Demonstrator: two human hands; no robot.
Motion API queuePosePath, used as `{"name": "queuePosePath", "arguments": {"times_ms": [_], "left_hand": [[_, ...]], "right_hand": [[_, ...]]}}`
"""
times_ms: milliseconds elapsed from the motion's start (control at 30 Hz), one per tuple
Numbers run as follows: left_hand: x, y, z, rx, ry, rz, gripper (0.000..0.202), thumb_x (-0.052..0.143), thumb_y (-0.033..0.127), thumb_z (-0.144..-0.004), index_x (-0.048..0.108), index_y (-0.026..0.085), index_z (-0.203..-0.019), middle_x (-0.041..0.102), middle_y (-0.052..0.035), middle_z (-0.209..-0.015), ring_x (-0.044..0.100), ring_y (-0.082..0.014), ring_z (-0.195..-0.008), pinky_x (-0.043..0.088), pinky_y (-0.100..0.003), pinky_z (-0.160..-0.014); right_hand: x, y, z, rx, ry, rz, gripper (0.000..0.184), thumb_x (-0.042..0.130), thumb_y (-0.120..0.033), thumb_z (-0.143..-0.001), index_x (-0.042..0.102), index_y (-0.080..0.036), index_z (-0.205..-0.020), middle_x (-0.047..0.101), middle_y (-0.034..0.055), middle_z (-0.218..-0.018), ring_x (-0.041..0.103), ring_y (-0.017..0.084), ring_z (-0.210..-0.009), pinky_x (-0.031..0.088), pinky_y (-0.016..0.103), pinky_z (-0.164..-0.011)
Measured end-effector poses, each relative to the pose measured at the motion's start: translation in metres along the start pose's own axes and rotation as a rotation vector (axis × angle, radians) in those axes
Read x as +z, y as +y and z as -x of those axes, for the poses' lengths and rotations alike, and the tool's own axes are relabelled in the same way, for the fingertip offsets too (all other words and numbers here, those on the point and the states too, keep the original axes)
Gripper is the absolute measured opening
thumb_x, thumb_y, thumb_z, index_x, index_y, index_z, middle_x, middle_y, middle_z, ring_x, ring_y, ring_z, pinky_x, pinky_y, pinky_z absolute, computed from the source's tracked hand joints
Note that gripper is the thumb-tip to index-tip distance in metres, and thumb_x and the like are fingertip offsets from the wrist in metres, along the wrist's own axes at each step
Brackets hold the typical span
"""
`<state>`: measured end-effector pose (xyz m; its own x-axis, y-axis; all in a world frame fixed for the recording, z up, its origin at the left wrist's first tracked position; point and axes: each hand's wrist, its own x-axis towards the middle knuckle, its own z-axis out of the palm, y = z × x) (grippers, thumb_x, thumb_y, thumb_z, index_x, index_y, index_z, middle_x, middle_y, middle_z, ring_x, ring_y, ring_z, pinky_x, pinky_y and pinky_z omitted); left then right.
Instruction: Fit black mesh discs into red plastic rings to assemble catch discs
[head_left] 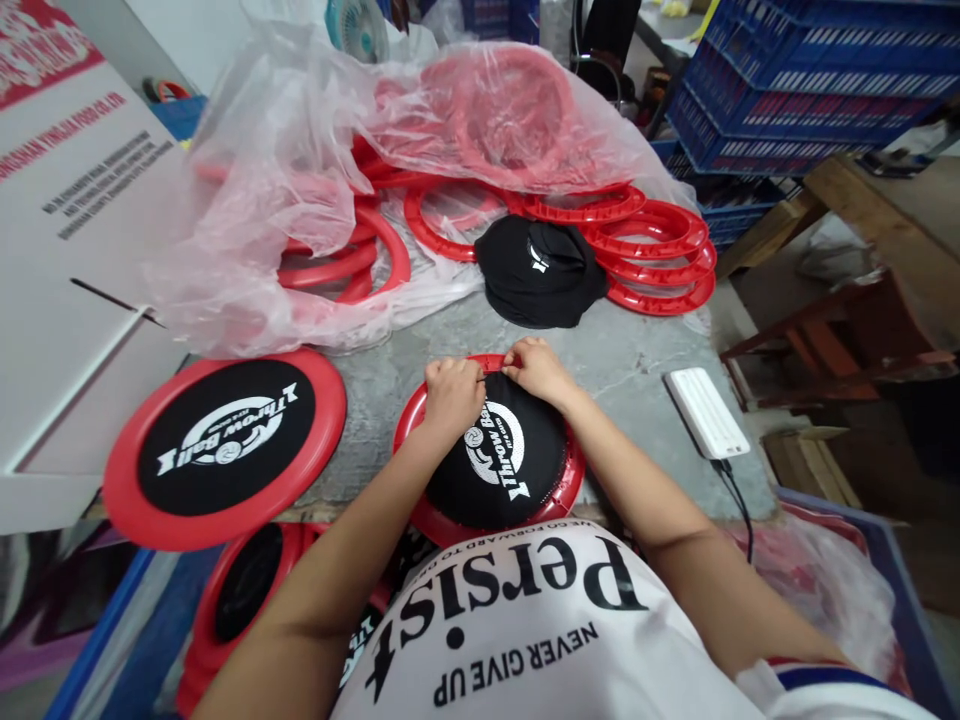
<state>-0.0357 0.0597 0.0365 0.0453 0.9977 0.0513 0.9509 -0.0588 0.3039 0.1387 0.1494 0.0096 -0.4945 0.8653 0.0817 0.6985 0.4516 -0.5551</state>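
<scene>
A red ring with a black printed fabric disc [501, 462] lies on the grey table right in front of me. My left hand [452, 391] and my right hand [534, 368] are both closed, pinching the black fabric at the ring's far edge. A finished red disc with black centre [225, 447] lies to the left. A pile of black fabric covers [538, 270] sits beyond my hands. Several bare red rings [652, 250] lie behind, partly under a clear plastic bag [285, 180].
A white power bank [705, 412] with a black cable lies at the right of the grey table [637, 360]. A white cardboard box [67, 250] stands at left. Blue crates [810, 80] are stacked at back right. More finished discs [247, 585] lie below the table's near edge.
</scene>
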Motion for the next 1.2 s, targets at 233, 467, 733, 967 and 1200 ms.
{"name": "queuePosePath", "arguments": {"times_ms": [233,467,733,967,1200], "left_hand": [[0.0,0.007,-0.008,-0.067,-0.032,0.074,0.023,0.055,0.032,-0.094,0.066,0.019,-0.11,0.074,-0.0093,-0.103,0.062,-0.0303,-0.109,0.034,-0.047,-0.101],[0.0,0.012,-0.013,-0.021,-0.067,-0.043,0.022,0.058,0.035,-0.095,0.073,0.019,-0.097,0.076,-0.0116,-0.107,0.062,-0.0329,-0.11,0.035,-0.049,-0.1],[0.005,0.01,-0.008,-0.047,-0.071,-0.145,0.021,0.054,0.027,-0.096,0.072,0.017,-0.099,0.074,-0.0137,-0.107,0.061,-0.0344,-0.11,0.037,-0.05,-0.095],[0.004,0.012,-0.01,-0.04,-0.057,-0.094,0.02,0.049,0.021,-0.095,0.069,0.019,-0.101,0.075,-0.0115,-0.103,0.064,-0.0328,-0.109,0.039,-0.048,-0.094],[0.004,0.017,-0.016,-0.112,-0.082,-0.004,0.023,0.053,0.028,-0.094,0.071,0.019,-0.105,0.078,-0.0109,-0.101,0.069,-0.0327,-0.107,0.04,-0.048,-0.098]], "right_hand": [[0.008,0.0,-0.006,0.073,0.07,-0.208,0.008,0.062,-0.017,-0.085,0.066,-0.021,-0.079,0.071,0.0053,-0.097,0.06,0.022,-0.097,0.045,0.04,-0.098],[0.019,0.007,-0.003,0.072,0.121,-0.333,0.006,0.063,-0.02,-0.083,0.068,-0.021,-0.079,0.074,0.0052,-0.106,0.063,0.022,-0.103,0.045,0.042,-0.103],[0.021,0.009,-0.004,0.046,0.112,-0.288,0.007,0.063,-0.021,-0.084,0.069,-0.022,-0.08,0.073,0.005,-0.106,0.063,0.023,-0.104,0.044,0.044,-0.104],[0.02,0.009,-0.003,0.053,0.106,-0.321,0.008,0.063,-0.02,-0.083,0.068,-0.022,-0.078,0.073,0.0047,-0.103,0.062,0.023,-0.102,0.045,0.043,-0.101],[0.017,0.006,-0.002,0.053,0.1,-0.317,0.009,0.062,-0.017,-0.082,0.068,-0.022,-0.077,0.073,0.0057,-0.105,0.063,0.024,-0.106,0.045,0.044,-0.105]]}}
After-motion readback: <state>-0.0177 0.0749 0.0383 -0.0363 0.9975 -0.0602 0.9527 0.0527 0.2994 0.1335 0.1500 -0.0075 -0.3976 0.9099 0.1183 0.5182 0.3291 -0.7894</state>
